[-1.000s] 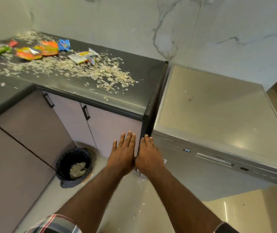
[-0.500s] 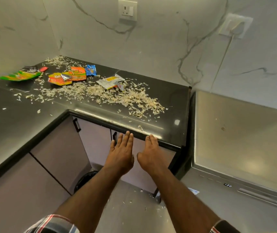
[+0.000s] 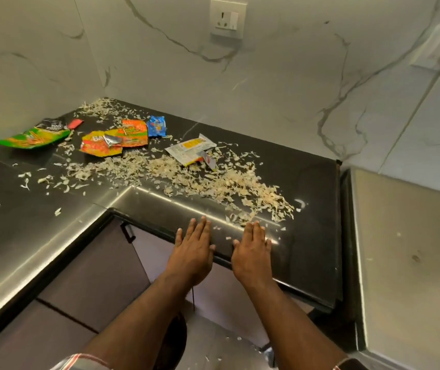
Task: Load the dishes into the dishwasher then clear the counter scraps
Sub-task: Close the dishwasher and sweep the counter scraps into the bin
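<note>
Pale peel scraps lie strewn across the dark L-shaped counter. Among them are torn snack wrappers: a green one, orange ones, a blue one and a white-yellow one. My left hand and my right hand are held flat with straight fingers over the counter's front edge, palms down, holding nothing. The fingertips of my right hand are just short of the nearest scraps. The steel dishwasher stands to the right of the counter, door closed.
A marble wall with a socket backs the counter. Cabinet doors with dark handles sit below. A black bin shows partly under my left forearm. Some scraps lie on the floor.
My view has swung from the dishwasher front and floor up to the counter. Both hands rose and moved forward over the counter edge, and spread apart.
</note>
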Tool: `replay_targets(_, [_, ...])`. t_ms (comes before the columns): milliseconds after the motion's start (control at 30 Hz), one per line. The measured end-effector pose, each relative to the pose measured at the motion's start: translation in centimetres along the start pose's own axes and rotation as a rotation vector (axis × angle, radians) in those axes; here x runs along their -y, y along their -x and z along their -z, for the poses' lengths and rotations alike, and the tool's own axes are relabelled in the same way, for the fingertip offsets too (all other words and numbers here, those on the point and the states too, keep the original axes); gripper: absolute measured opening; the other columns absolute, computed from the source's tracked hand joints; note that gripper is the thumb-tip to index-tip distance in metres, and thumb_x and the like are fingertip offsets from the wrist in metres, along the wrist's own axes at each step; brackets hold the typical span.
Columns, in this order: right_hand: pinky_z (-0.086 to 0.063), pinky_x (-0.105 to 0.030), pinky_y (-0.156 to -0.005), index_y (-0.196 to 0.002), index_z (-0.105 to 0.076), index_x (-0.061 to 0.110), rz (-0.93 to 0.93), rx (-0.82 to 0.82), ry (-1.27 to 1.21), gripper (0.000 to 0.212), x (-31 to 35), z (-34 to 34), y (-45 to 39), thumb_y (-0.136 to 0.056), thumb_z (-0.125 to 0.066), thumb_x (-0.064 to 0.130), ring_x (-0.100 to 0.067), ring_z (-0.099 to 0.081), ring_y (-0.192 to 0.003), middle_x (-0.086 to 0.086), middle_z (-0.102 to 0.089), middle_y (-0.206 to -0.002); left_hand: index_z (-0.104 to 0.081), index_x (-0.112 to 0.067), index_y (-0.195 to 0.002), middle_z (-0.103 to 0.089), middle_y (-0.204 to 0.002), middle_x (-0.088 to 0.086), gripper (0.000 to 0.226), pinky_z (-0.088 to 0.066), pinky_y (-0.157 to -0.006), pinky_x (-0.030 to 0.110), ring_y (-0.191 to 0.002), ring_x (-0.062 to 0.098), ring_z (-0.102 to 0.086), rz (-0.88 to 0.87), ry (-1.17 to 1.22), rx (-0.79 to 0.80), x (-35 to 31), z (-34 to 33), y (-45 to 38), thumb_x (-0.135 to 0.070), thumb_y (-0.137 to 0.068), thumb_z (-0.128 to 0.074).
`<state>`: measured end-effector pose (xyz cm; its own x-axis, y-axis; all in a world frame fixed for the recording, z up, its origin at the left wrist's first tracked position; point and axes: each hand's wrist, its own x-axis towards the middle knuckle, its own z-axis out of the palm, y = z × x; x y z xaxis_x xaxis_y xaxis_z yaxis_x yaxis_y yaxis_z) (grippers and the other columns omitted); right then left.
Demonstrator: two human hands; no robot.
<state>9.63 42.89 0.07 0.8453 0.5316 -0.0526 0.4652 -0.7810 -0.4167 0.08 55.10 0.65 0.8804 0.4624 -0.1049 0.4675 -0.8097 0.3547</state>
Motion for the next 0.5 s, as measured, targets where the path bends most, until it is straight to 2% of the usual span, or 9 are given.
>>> replay_targets(133, [0.003,-0.045,-0.126,-0.161,-0.002,0.010,0.070,0.043,-0.014,0.061,1.6,-0.6,-4.8,-0.109,-0.028,0.030,-0.027,0.008,-0.155,-0.013,0.003,-0.169,0.007,-0.019,-0.160,0.012,-0.167,-0.002,0.067,0.010,-0.123,0.047,-0.152,0.018,0.020,0.038,0.008,0.003,1.0,1.5,-4.1,-0.041,-0.107,-0.029])
replay_targets(233, [0.002,-0.043,-0.126,-0.161,-0.003,0.012,0.120,0.050,-0.041,0.062,3.6,-0.1,-7.9,-0.108,-0.029,0.031,-0.023,0.006,-0.155,-0.008,0.002,-0.169,0.006,-0.020,-0.160,0.011,-0.168,-0.002,0.068,0.010,-0.124,0.047,-0.152,0.018,0.019,0.076,0.013,-0.017,2.5,2.5,-6.5,-0.043,-0.106,-0.030])
replay_targets(333, [-0.006,-0.043,-0.127,-0.161,-0.009,0.012,0.134,0.043,-0.080,0.066,6.1,0.5,-11.1,-0.105,-0.039,0.029,-0.022,-0.001,-0.156,-0.007,-0.007,-0.169,0.006,-0.021,-0.160,0.010,-0.168,-0.003,0.071,0.010,-0.123,0.046,-0.152,0.018,0.018,0.101,0.025,-0.040,4.1,3.7,-8.6,-0.044,-0.105,-0.033])
replay_targets(400, [-0.017,-0.041,-0.125,-0.160,-0.016,0.013,0.124,0.032,-0.125,0.066,7.7,1.0,-13.0,-0.102,-0.046,0.027,-0.023,-0.011,-0.155,-0.008,-0.016,-0.167,0.005,-0.021,-0.160,0.009,-0.168,-0.003,0.071,0.009,-0.124,0.046,-0.153,0.018,0.017,0.103,0.022,-0.047,5.0,4.6,-10.0,-0.042,-0.105,-0.035])
replay_targets(500, [-0.037,-0.036,-0.110,-0.155,-0.031,0.015,0.090,-0.008,-0.212,0.062,10.3,1.6,-16.1,-0.098,-0.053,0.021,-0.023,-0.038,-0.142,-0.007,-0.038,-0.156,0.004,-0.020,-0.160,0.008,-0.168,-0.002,0.071,0.007,-0.124,0.047,-0.153,0.020,0.015,0.107,0.007,-0.048,6.7,6.1,-12.1,-0.040,-0.105,-0.035])
